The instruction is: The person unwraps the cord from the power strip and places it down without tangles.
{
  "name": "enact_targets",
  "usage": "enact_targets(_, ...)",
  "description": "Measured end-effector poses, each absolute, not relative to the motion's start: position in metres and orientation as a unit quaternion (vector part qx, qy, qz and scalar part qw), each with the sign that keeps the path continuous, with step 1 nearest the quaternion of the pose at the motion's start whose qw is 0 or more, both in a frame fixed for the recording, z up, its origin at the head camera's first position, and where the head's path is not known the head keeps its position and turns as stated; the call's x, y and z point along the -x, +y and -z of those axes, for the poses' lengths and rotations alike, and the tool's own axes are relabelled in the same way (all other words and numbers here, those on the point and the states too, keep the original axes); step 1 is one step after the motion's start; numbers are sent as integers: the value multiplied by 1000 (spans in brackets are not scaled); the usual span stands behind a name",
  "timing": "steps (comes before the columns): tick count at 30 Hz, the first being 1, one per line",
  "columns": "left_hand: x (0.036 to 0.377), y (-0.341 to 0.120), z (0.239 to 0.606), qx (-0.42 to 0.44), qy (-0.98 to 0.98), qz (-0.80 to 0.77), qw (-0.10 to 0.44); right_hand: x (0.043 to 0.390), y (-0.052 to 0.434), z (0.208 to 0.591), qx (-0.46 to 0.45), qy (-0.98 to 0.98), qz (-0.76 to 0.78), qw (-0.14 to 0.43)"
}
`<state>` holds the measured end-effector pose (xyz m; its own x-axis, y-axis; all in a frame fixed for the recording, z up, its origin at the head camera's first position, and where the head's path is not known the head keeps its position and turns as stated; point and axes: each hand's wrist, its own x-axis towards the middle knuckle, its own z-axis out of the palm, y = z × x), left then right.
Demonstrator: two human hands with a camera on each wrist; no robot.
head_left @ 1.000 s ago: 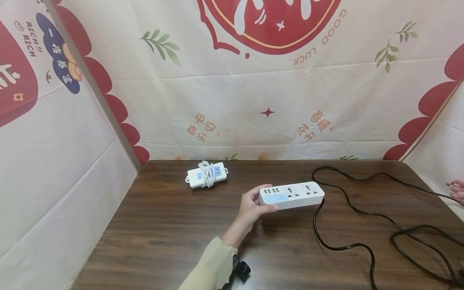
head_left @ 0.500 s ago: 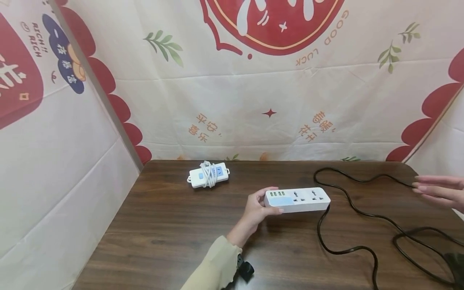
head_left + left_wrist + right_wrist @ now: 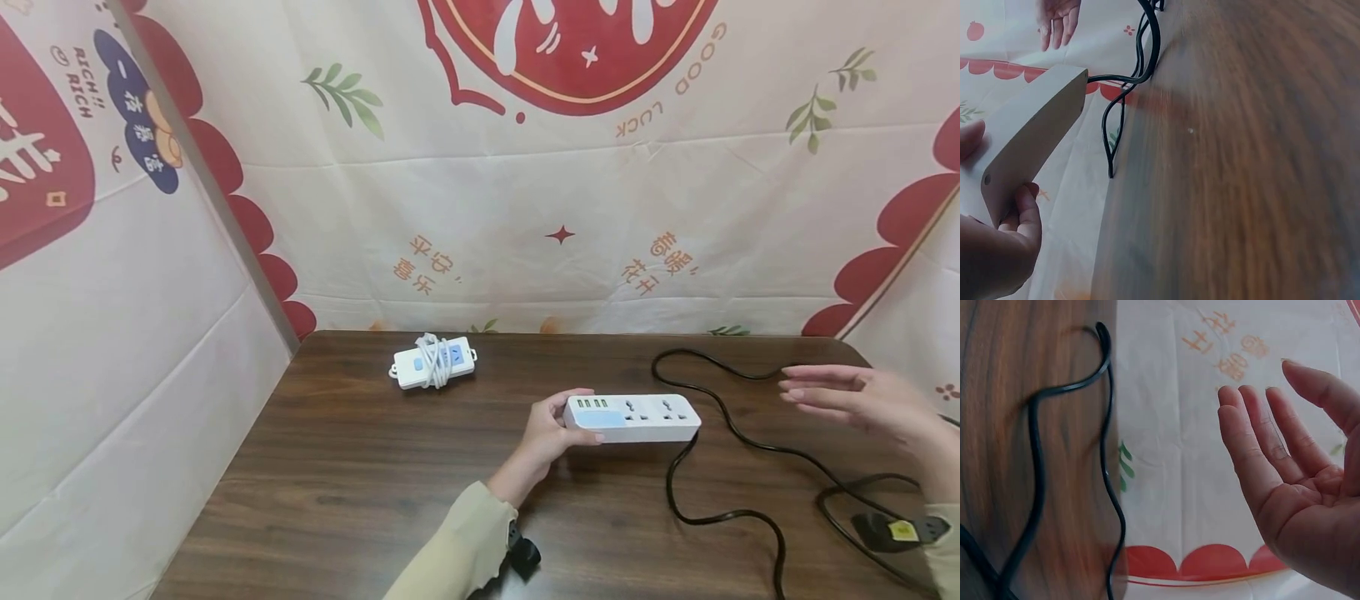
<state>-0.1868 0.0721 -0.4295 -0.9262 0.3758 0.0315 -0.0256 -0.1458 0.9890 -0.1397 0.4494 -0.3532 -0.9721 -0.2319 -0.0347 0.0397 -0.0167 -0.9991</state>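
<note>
My left hand (image 3: 546, 433) grips the left end of a white power strip (image 3: 652, 421), thumb along the near side and fingers behind. The strip is held up above the table, its sockets and USB ports facing up in the head view. From its right end a black cord (image 3: 738, 512) runs down to the table. In the left wrist view, the strip's underside (image 3: 1038, 128) is tilted, and the thumb and fingers pinch it. My right hand (image 3: 862, 400) is in the air over the cord at the right, fingers extended and holding nothing; its palm (image 3: 1310, 506) shows in the right wrist view.
A smaller white power strip (image 3: 435, 363), wrapped in its own white cord, lies at the back left of the brown wooden table (image 3: 337, 467). The black cord loops across the right side. A printed cloth (image 3: 495, 217) hangs behind the table and along its sides.
My right hand has come in from the right edge, moving left over the cord with fingers extended. My left hand has carried the power strip a little to the right.
</note>
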Motion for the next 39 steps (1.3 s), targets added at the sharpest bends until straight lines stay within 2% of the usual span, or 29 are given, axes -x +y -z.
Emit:
enact_targets(11, 189, 86, 429, -112, 627, -757, 146, 155, 431, 372, 129, 673, 712, 150)
enact_targets(22, 189, 105, 430, -71, 630, -757, 157, 163, 412, 386, 35, 811, 565, 151)
enact_targets(31, 188, 121, 434, -51, 619, -767, 161, 164, 406, 392, 43, 871, 466, 150)
enact_targets(39, 185, 134, 435, -45, 615, -769, 168, 166, 405, 394, 41, 883, 434, 175)
